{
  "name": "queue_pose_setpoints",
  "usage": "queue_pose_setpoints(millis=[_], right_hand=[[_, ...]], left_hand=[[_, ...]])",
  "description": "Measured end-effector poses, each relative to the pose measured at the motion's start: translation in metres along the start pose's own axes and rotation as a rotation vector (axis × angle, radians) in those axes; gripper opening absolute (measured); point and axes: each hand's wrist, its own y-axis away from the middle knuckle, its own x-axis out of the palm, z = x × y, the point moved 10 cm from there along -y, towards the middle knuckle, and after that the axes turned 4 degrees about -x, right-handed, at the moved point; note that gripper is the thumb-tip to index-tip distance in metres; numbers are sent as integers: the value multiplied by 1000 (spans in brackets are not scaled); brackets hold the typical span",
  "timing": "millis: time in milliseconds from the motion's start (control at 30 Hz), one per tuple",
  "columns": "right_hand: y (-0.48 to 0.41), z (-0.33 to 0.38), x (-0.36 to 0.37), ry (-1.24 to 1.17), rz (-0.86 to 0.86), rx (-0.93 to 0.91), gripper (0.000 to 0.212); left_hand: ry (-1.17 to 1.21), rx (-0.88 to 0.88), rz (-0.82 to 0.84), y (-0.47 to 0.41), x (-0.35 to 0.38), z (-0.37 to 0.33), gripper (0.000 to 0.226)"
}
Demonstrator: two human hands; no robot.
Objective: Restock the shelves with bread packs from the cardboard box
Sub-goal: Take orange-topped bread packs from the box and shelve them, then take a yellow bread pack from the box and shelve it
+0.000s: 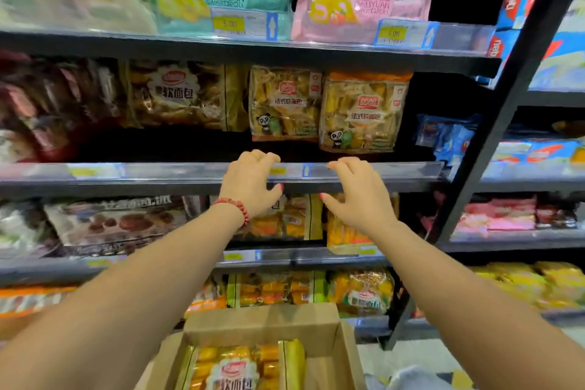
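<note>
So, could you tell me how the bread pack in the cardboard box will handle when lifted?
The bread pack probably feels light and squashy: it looks like a soft bag of small wrapped pieces. Its glossy film may be slippery. Lifted by one end, it would likely sag.

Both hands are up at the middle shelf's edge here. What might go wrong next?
1. The left hand and right hand hover with curled fingers at the clear price rail; pulling on it might bend it or shift its labels.
2. The right panda bread pack stands upright just behind that rail; a brushing hand may topple it.
3. A bread pack lies in the cardboard box below; it could be forgotten.
</note>
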Motion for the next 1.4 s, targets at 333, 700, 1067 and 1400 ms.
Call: queue_pose_setpoints(millis=[333, 700, 1067, 1400], right_hand=[[100, 77, 93, -117, 194, 37, 57], [226, 95, 220, -102, 576, 148, 53], [293, 88, 325, -240, 794, 338, 56], [336, 62, 395, -499, 926, 758, 78]], left_hand=[[-48, -35, 186, 148, 71, 67, 48], [-92, -258, 503, 289, 190, 135, 56], [-20, -587, 774, 363, 271, 192, 70], [305, -1039, 821, 401, 337, 226, 96]])
